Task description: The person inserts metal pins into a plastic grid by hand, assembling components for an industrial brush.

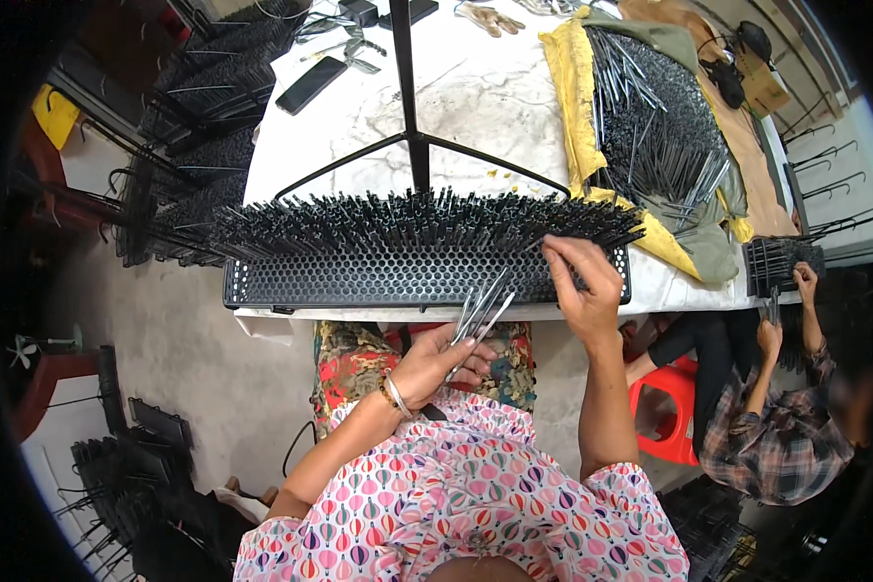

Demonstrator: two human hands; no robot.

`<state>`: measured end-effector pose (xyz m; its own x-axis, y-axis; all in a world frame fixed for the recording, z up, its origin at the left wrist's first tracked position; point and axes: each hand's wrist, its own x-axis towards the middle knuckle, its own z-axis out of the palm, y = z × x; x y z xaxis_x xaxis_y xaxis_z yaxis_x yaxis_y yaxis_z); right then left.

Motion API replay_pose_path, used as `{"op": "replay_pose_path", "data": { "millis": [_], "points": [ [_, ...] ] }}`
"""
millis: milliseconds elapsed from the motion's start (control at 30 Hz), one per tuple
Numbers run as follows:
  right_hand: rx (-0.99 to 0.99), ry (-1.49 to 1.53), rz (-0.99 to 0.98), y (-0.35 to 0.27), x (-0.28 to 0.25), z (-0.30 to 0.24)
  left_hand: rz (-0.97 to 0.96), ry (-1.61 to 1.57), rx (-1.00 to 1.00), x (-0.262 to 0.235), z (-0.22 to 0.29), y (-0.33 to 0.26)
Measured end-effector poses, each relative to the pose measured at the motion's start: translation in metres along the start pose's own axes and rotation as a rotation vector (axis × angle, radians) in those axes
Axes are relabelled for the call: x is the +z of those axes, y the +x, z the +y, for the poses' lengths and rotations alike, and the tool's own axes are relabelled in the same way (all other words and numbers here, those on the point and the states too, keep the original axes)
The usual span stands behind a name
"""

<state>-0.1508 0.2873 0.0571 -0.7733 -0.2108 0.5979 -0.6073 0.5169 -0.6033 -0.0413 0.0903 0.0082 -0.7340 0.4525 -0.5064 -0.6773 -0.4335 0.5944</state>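
Observation:
My left hand (435, 364) is closed around a small fan of thin metal rods (483, 308), their shiny ends pointing up and away from me. Just beyond it lies a long black perforated rack (378, 281) at the table's near edge. Its far rows are densely filled with upright black rods (407, 221); the near rows of holes are bare. My right hand (586, 281) is above the rack's right part, thumb and forefinger pinched at the near edge of the standing rods. Whatever is between those fingertips is too small to make out.
A black upright post (405, 87) with two slanting braces rises behind the rack. A yellow-edged sack (574, 107) of loose rods lies at the right of the white-covered table (359, 165), a phone (311, 84) at left. A co-worker (776, 417) works at right, beside a red stool (667, 412).

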Motion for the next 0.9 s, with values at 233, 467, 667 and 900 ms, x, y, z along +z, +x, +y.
{"op": "replay_pose_path", "data": {
  "millis": [233,467,667,900],
  "points": [
    [0.523,0.306,-0.166,-0.04,0.008,-0.02,0.021,-0.006,0.074,0.0,0.001,-0.002],
    [0.903,0.666,-0.277,-0.04,0.024,-0.019,-0.113,0.065,0.05,0.003,-0.002,-0.003],
    [0.948,0.747,-0.251,-0.04,0.023,-0.013,-0.072,0.077,0.075,0.001,-0.003,-0.003],
    [0.799,0.697,0.322,-0.037,0.004,-0.004,-0.033,-0.06,0.097,-0.008,-0.01,-0.002]
  ]
}}
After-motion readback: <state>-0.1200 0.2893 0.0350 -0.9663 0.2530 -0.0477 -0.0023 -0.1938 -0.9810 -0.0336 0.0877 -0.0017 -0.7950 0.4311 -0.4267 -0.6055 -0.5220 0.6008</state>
